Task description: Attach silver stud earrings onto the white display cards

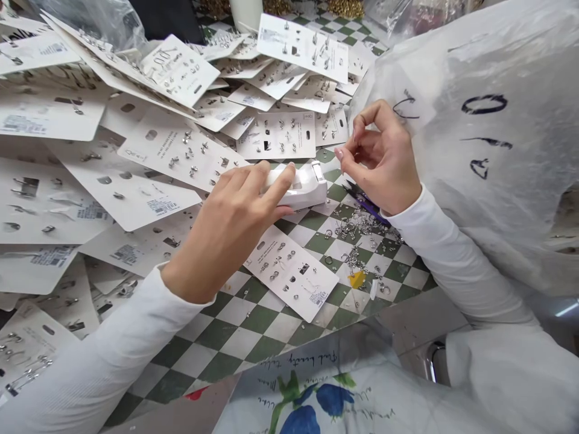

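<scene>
My left hand is wrapped over a white tape dispenser near the middle of the checkered table. To its right, my right hand is raised with thumb and index finger pinched together; what they hold, if anything, is too small to make out. Below the dispenser lies a white card with small metal earrings on it. Purple-handled scissors lie partly under my right wrist. Loose metal rings and studs are scattered beside them.
Overlapping earring cards pile up at the left and back. A large plastic bag with black writing fills the right. A yellow scrap lies near the front table edge.
</scene>
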